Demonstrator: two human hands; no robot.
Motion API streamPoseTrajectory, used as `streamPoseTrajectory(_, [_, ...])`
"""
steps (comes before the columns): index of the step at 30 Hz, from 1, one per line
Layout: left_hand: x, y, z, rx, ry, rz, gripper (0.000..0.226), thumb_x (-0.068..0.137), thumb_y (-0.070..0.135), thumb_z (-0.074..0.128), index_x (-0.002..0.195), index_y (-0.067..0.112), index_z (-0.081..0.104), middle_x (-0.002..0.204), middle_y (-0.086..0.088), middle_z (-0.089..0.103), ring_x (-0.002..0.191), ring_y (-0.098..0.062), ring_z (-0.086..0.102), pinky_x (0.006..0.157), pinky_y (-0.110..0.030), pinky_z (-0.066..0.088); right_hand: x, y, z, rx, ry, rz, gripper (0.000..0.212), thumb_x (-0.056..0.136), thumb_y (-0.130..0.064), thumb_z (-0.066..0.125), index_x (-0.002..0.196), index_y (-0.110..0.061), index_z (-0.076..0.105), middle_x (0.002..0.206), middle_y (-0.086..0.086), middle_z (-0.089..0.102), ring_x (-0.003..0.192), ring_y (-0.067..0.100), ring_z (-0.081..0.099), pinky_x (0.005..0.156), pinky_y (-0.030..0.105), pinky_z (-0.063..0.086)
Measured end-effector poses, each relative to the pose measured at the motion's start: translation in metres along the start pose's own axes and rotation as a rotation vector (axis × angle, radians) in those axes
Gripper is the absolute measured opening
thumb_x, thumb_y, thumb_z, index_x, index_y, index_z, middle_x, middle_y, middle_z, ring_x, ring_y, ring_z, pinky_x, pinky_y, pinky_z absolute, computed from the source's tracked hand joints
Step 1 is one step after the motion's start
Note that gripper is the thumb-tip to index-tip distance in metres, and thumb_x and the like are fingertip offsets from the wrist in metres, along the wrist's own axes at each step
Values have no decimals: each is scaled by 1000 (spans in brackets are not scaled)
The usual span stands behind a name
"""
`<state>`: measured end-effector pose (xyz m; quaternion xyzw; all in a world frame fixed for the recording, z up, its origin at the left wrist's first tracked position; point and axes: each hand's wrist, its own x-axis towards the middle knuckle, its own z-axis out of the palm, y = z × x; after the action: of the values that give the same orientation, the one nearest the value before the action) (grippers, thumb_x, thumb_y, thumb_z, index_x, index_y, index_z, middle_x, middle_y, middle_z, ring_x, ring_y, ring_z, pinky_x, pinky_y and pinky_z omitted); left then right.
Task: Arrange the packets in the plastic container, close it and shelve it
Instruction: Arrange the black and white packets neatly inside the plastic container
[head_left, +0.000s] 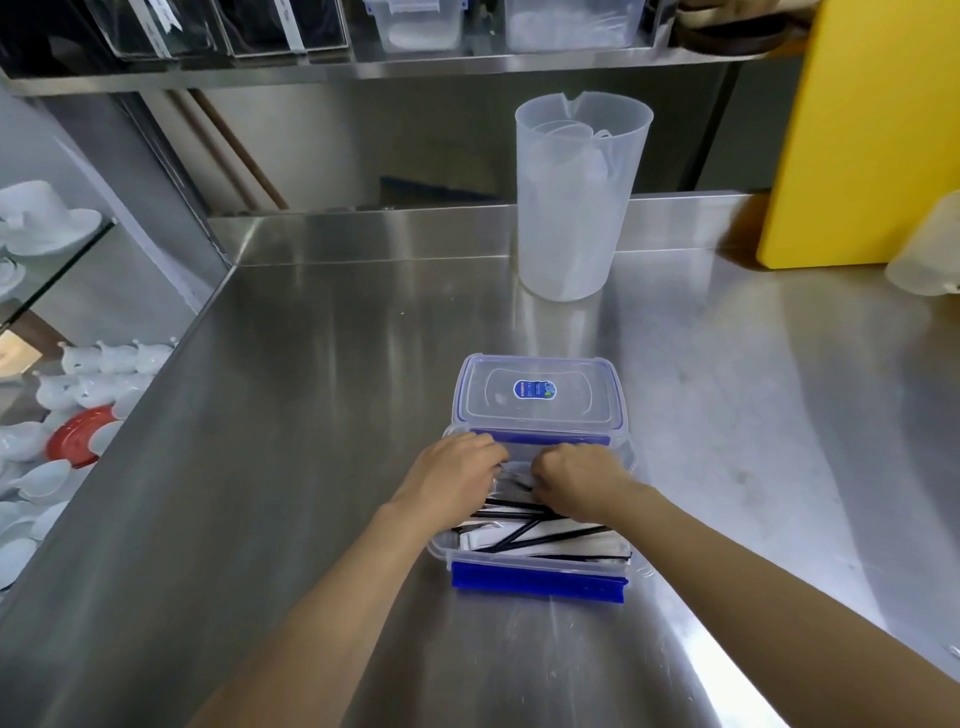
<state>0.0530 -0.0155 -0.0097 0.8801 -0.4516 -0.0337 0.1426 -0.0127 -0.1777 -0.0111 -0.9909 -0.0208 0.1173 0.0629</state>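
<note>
A clear plastic container (540, 564) with blue clips stands open on the steel counter, near the front. Inside lie several white packets with black stripes (524, 535), some crossed over each other. Its clear lid (537, 395), with a blue round label, lies flat just behind the container. My left hand (452, 475) and my right hand (576, 480) both reach into the far half of the container, fingers curled down onto the packets. The fingertips are hidden, so what exactly each hand grips is unclear.
A tall translucent jug (576, 197) with smaller cups inside stands at the back of the steel counter (311, 415). A yellow board (862, 130) leans at the right. A steel shelf (363, 70) with clear bins runs overhead. White crockery (47, 223) sits on glass shelves at the left.
</note>
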Motion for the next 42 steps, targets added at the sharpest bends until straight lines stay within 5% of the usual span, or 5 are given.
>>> streamPoseTrajectory(13, [-13,-4,-12,-79,-12,130,20,89,15,54,101,19,69,93,2,71,89,-17,61,74,-29,46,2,3,-8,266,-65,82,16,89,-7,49,97,-1,62,102,20,67,89,36,61,82,40,54])
streamPoseTrajectory(19, [-2,1,-20,-76,166,83,16,83,5,64,99,6,65,93,-7,67,84,-26,62,63,-34,51,1,9,-17,349,-44,65,14,86,-6,53,93,-1,64,98,19,68,81,29,57,80,40,51])
streamPoseTrajectory(24, [0,10,-26,-58,241,316,7,78,0,66,82,6,68,74,-6,67,64,-24,62,52,-30,51,-2,18,-23,342,-44,74,15,88,-12,56,95,-3,65,100,17,69,88,32,61,80,41,52])
streamPoseTrajectory(30, [-3,18,-2,107,-262,180,38,92,46,44,120,22,53,119,5,60,109,-16,52,89,-34,44,-5,9,-13,223,-29,106,17,88,-14,53,97,-3,62,103,21,66,86,33,61,70,34,46])
streamPoseTrajectory(42, [1,20,-6,100,-536,36,42,89,52,46,118,23,54,114,-2,53,106,-21,49,87,-37,43,-2,13,-6,206,-137,51,18,91,-12,50,102,-4,62,107,17,67,94,31,63,82,32,50])
